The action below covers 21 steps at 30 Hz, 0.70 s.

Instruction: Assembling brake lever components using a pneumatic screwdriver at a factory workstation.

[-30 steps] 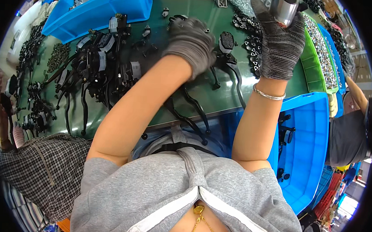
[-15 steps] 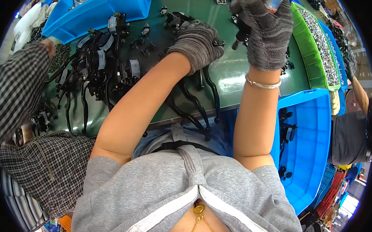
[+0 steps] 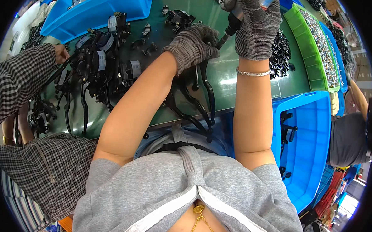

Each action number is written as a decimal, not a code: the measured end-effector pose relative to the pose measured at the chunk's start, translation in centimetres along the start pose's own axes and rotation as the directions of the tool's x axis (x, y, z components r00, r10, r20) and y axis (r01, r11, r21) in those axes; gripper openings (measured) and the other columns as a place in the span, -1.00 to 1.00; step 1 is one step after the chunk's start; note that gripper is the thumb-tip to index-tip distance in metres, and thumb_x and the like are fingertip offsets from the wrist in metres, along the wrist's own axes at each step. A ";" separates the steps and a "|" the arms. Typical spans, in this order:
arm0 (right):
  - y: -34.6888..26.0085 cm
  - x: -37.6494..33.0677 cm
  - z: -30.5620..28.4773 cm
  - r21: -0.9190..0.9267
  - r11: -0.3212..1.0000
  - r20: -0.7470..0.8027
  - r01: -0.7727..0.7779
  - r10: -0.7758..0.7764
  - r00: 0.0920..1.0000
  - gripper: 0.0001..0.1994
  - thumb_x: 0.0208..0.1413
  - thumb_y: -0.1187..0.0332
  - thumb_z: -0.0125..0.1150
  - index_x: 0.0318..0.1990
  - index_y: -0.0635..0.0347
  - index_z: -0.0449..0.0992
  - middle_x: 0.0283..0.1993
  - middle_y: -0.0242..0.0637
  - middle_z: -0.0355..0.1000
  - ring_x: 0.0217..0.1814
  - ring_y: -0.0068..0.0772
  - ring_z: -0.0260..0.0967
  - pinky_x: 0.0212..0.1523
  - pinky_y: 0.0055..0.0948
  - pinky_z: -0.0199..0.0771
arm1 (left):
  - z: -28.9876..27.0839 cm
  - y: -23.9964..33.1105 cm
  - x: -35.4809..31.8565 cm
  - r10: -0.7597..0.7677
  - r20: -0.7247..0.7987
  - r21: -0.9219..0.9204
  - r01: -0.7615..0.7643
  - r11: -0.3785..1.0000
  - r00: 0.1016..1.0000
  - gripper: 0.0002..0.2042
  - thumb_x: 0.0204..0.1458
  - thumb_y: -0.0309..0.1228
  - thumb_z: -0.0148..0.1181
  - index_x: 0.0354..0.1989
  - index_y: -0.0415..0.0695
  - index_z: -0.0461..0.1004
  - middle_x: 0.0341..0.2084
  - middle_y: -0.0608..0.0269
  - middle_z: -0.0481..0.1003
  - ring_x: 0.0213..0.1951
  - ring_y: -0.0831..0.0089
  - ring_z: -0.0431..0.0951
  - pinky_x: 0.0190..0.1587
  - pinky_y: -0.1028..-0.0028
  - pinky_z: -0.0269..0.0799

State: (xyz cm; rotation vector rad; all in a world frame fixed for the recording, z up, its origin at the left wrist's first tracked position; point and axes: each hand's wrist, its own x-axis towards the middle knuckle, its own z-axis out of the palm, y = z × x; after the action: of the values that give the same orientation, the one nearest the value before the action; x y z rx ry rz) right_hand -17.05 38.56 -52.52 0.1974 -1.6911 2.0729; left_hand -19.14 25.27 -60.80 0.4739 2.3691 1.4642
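Observation:
My left hand [image 3: 193,48], in a grey knit glove, is closed around the top of a black brake lever [image 3: 208,88], whose curved arm hangs toward the table's front edge. Most of the gripped end is hidden by the fingers. My right hand [image 3: 258,32], gloved alike, grips a power screwdriver [image 3: 235,22] that is partly cut off at the top. Its tip points down and left, right beside my left fingertips; whether it touches a screw cannot be made out. More black levers [image 3: 186,112] lie under my left forearm.
Black lever assemblies [image 3: 101,60] are heaped at left, below a blue tray [image 3: 120,7]. Small black clamps [image 3: 281,56] lie near a green bin [image 3: 299,42] of metal parts. A blue crate [image 3: 309,154] stands at right. A co-worker's hand [image 3: 61,52] reaches in from the left.
My right hand has moved left, and the screwdriver tip is now at my left hand. My left hand has shifted slightly left and down with the lever. The co-worker's hand has moved rightward.

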 end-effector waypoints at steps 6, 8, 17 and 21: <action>0.0 -0.1 1.8 0.016 0.991 -0.011 0.132 -0.132 0.991 -0.73 0.07 0.34 0.43 -0.13 0.13 0.48 -0.44 -0.45 0.44 -0.50 -0.63 0.37 -0.51 -0.63 0.31 | -0.8 0.4 -0.8 -0.057 0.039 -0.163 0.063 0.985 0.998 -0.70 -0.15 -0.44 0.48 -0.22 -0.17 0.57 -0.29 0.26 0.59 -0.22 0.45 0.56 -0.06 0.41 0.53; 0.2 0.1 2.2 0.163 0.981 -0.036 0.101 -0.097 0.995 -0.73 0.06 0.33 0.45 -0.15 0.12 0.48 -0.45 -0.45 0.43 -0.52 -0.63 0.37 -0.52 -0.63 0.32 | -1.1 0.0 -0.8 -0.033 0.039 -0.152 0.039 0.988 0.999 -0.73 -0.16 -0.46 0.48 -0.28 -0.19 0.55 -0.28 0.25 0.59 -0.21 0.44 0.56 -0.06 0.40 0.53; 0.7 0.6 2.5 -0.065 0.994 0.010 0.094 -0.093 0.996 -0.75 0.09 0.26 0.43 -0.26 0.10 0.45 -0.52 -0.47 0.41 -0.57 -0.64 0.35 -0.56 -0.62 0.32 | -1.2 -2.2 0.1 0.062 0.048 -0.265 -0.047 0.963 0.997 -0.69 -0.16 -0.42 0.51 -0.26 -0.20 0.54 -0.19 0.27 0.59 -0.15 0.48 0.54 -0.05 0.44 0.53; 0.4 0.7 2.6 0.033 0.991 0.002 0.132 -0.132 0.991 -0.75 0.08 0.26 0.44 -0.23 0.12 0.47 -0.51 -0.47 0.41 -0.57 -0.63 0.35 -0.57 -0.61 0.31 | -1.8 -0.6 -0.4 -0.056 0.065 -0.061 0.060 0.996 0.996 -0.62 -0.15 -0.35 0.53 -0.14 -0.16 0.58 -0.18 0.28 0.59 -0.11 0.48 0.53 -0.02 0.44 0.53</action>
State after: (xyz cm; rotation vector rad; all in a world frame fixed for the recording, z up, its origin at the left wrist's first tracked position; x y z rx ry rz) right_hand -18.32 36.23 -52.03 0.3158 -1.6027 2.0052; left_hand -19.59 23.43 -60.54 0.4262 2.2618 1.4715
